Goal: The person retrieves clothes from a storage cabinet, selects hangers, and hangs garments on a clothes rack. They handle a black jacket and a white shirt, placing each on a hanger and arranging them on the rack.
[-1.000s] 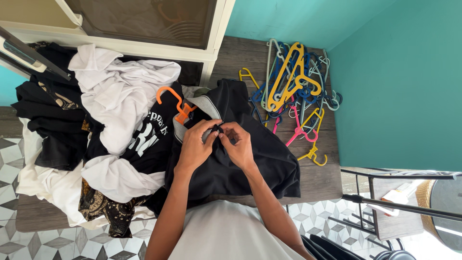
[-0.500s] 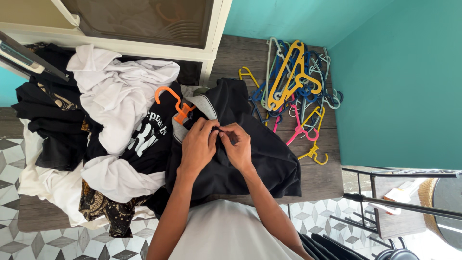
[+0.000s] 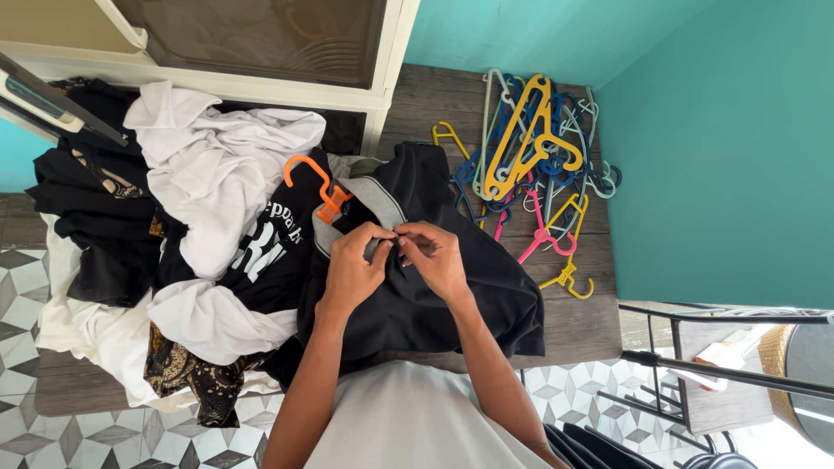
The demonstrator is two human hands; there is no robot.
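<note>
What is pinched between the left hand (image 3: 354, 267) and right hand (image 3: 437, 258) is covered by the fingertips. Most of the orange hanger (image 3: 314, 184) is buried under the black shirt (image 3: 434, 287). The cabinet (image 3: 261, 52) is cut off by the top edge

Shirt (image 3: 434, 295) on desk (image 3: 582, 326), centre, both hands (image 3: 356, 269) on its collar. Clothes pile (image 3: 174, 252) to its left, hanger (image 3: 317, 187) on top. Hanger heap (image 3: 530, 156) behind-right. Cabinet (image 3: 261, 52) behind the pile.
</note>
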